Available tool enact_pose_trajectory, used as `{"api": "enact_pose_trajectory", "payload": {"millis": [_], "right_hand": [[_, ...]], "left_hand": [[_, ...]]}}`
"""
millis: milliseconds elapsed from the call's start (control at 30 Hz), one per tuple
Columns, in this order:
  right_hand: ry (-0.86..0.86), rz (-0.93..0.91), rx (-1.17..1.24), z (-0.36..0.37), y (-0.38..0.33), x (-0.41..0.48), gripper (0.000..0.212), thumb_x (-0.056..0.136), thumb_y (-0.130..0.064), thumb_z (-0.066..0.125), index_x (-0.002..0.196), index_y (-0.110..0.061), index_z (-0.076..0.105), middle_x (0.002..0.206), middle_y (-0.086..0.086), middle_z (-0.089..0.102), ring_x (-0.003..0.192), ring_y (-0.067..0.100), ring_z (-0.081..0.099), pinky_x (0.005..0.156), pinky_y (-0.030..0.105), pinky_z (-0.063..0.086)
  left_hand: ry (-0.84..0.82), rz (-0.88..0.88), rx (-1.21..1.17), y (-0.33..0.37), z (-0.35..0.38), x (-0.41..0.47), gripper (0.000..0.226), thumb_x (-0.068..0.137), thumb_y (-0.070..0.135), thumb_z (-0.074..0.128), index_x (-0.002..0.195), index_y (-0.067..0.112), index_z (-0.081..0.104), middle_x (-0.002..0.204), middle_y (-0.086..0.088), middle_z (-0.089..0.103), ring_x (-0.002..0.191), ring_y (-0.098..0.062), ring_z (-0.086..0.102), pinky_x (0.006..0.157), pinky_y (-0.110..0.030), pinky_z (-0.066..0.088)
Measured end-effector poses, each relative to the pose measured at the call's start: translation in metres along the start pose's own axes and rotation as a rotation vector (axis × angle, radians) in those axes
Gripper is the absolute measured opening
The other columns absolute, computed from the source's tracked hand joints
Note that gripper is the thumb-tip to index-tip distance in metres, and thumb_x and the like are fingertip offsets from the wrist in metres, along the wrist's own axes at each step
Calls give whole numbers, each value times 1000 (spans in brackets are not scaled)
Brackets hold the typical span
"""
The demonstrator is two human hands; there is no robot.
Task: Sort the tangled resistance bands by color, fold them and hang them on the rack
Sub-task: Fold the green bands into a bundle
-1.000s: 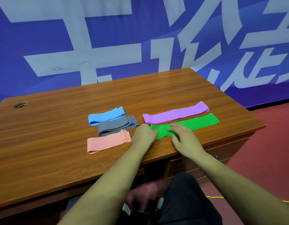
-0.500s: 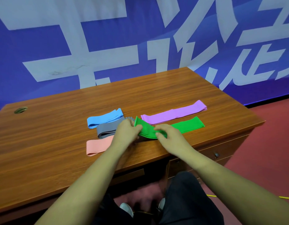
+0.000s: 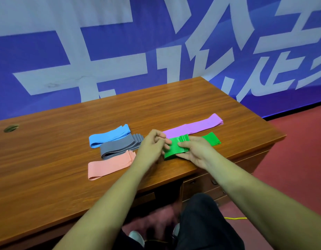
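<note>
A green band (image 3: 176, 147) lies partly folded near the desk's front edge, its loose end (image 3: 212, 138) stretching to the right. My right hand (image 3: 195, 150) grips the folded green stack, thumb on top. My left hand (image 3: 152, 145) is just left of the fold with curled fingers touching the green edge; whether it pinches the band is unclear. Folded blue (image 3: 109, 136), grey (image 3: 120, 146) and pink (image 3: 111, 165) bands lie to the left. A purple band (image 3: 194, 126) lies flat behind the green one.
The wooden desk (image 3: 47, 177) has a cable hole (image 3: 10, 128) at the far left. A blue banner wall (image 3: 156, 42) stands behind it. Red floor (image 3: 300, 159) lies to the right, with a yellow cable (image 3: 235, 218) on it. No rack is in view.
The green band went from lying flat to being folded over from its left end. Its loose right end has grown shorter. Both hands have risen slightly with the fold.
</note>
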State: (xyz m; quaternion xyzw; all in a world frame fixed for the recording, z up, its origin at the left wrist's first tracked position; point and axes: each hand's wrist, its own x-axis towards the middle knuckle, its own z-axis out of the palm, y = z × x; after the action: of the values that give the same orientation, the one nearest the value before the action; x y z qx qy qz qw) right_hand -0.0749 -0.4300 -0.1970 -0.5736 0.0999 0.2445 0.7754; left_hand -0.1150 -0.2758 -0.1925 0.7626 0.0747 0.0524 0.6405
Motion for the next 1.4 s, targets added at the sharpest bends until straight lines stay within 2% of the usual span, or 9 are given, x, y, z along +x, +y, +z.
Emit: {"api": "enact_pose_trajectory", "payload": {"millis": [67,167,300,433,567,933,1067,1267,1400], "right_hand": [[36,2,-16,-4,-7,2,24,90,9,55,111,1,63,102,19,70,89,28,70,60,33,60],[35,-27,-82,-11,-22,2,20,89,10,55,105,0,63,100,20,70,86,26,70,55,30,59],[-26,-32,-97,-26,-44,3,27,89,10,54,115,7,58,104,24,69,93,30,71,63,37,61],[-42,-14,-87,-48,-61,2,29,91,10,51,120,11,53,111,28,67,101,34,69,75,44,61],[87,-53,-160,-71,-68,5,16,92,8,52,108,8,55,108,27,68,93,30,71,67,38,62],[441,-301,-1031,-93,-47,26,9,86,-13,64,94,-13,68,86,5,72,56,18,68,53,27,56],[422,-405,-1043,-85,-40,25,9,84,-13,66,90,-13,71,83,3,71,75,17,68,68,35,56],[403,-382,-1193,-85,-21,32,25,83,-29,71,105,-18,67,104,1,66,91,14,64,79,37,57],[469,-450,-1274,-79,-30,30,39,85,-33,67,119,-17,59,115,4,54,99,18,59,80,32,53]], "left_hand": [[26,109,118,-13,-4,4,14,83,21,60,96,19,55,87,-5,63,68,-8,56,65,-30,48],[-54,269,497,-30,-1,10,51,73,35,78,115,21,53,112,1,56,101,-12,54,91,-31,47],[-106,341,641,-35,20,15,79,73,35,80,139,15,42,138,-2,50,127,-16,46,109,-34,37],[-137,358,641,-34,40,22,68,76,30,76,136,16,47,135,-2,55,125,-19,49,106,-38,40],[-139,344,668,-37,51,27,72,75,29,76,139,15,44,140,-4,51,130,-21,45,110,-38,36],[-150,284,477,-40,44,28,55,77,28,78,122,21,48,115,1,58,105,-10,55,96,-30,47],[-188,368,604,-37,28,28,41,78,31,74,110,24,49,110,6,55,103,-12,51,91,-33,47],[-237,362,749,-41,11,23,51,80,41,72,121,24,48,121,6,49,114,-10,44,100,-32,43],[-138,440,691,-30,-3,25,34,86,42,66,112,24,53,109,9,50,105,-8,44,88,-22,36]]}}
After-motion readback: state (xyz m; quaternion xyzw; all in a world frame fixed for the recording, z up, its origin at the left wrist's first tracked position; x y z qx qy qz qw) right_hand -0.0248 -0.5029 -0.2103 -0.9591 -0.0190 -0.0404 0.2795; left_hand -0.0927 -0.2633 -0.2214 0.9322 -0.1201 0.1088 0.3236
